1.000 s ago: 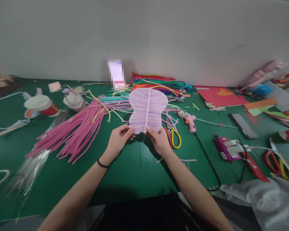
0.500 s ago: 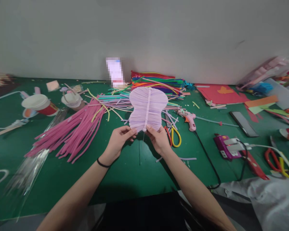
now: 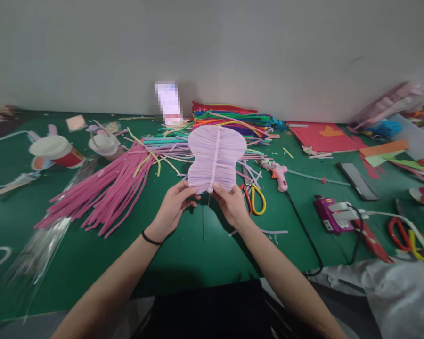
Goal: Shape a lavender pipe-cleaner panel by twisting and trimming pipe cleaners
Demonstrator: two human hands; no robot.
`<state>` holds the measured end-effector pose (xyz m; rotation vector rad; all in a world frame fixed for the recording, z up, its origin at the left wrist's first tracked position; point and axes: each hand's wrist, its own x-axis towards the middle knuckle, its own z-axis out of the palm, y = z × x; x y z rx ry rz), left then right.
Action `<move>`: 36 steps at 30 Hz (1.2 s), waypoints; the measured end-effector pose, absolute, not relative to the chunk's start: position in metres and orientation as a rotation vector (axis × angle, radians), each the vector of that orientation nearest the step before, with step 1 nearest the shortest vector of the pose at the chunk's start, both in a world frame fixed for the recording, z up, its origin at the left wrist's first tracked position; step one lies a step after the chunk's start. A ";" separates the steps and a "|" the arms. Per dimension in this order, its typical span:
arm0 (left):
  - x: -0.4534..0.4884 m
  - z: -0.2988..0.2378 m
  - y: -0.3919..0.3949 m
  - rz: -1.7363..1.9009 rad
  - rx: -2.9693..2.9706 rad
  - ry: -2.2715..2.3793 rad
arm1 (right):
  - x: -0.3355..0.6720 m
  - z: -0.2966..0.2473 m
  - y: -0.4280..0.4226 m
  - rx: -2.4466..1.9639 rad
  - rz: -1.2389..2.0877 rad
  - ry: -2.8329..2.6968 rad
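I hold a pale lilac shape [image 3: 215, 157] woven of pipe cleaners upright above the green table [image 3: 183, 254]. It is wide at the top, narrower at the bottom, with a white spine down its middle. My left hand [image 3: 172, 209] pinches its lower left edge. At the base of the spine, my right hand [image 3: 231, 205] pinches the lower right edge. A thin wire hangs down from the bottom between my hands.
A heap of pink pipe cleaners [image 3: 106, 188] lies to the left, a multicoloured stack [image 3: 229, 120] behind. Scissors [image 3: 254, 200], a pink glue gun [image 3: 277, 174] with black cord, a purple device [image 3: 327, 216], a phone [image 3: 356, 176], red paper [image 3: 321, 139] lie right. Paper cups [image 3: 54, 150] stand left.
Both hands and the lilac shape have stayed almost still; the left fingers shifted slightly along the bottom edge. The view drifted a little.
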<state>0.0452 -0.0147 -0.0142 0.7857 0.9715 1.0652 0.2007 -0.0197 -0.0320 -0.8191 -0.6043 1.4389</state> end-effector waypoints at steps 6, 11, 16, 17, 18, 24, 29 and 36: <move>0.047 -0.014 -0.016 1.048 0.838 0.983 | 0.198 -0.030 -0.022 -0.861 1.417 -0.675; 0.049 -0.016 -0.016 1.112 0.853 1.036 | 0.196 -0.029 -0.024 -0.878 1.405 -0.724; 0.050 -0.014 -0.016 1.094 0.795 1.009 | 0.196 -0.030 -0.025 -0.892 1.409 -0.744; 0.050 -0.014 -0.016 1.079 0.764 0.990 | 0.196 -0.030 -0.025 -0.886 1.406 -0.753; 0.050 -0.014 -0.016 1.061 0.728 0.969 | 0.196 -0.031 -0.025 -0.878 1.404 -0.763; 0.050 -0.017 -0.016 1.022 0.599 0.915 | 0.195 -0.033 -0.025 -0.875 1.382 -0.774; 0.048 -0.014 -0.018 1.077 0.666 0.927 | 0.198 -0.029 -0.023 -0.905 1.397 -0.712; 0.044 -0.005 -0.017 1.218 0.784 1.008 | 0.204 -0.029 -0.020 -0.884 1.442 -0.644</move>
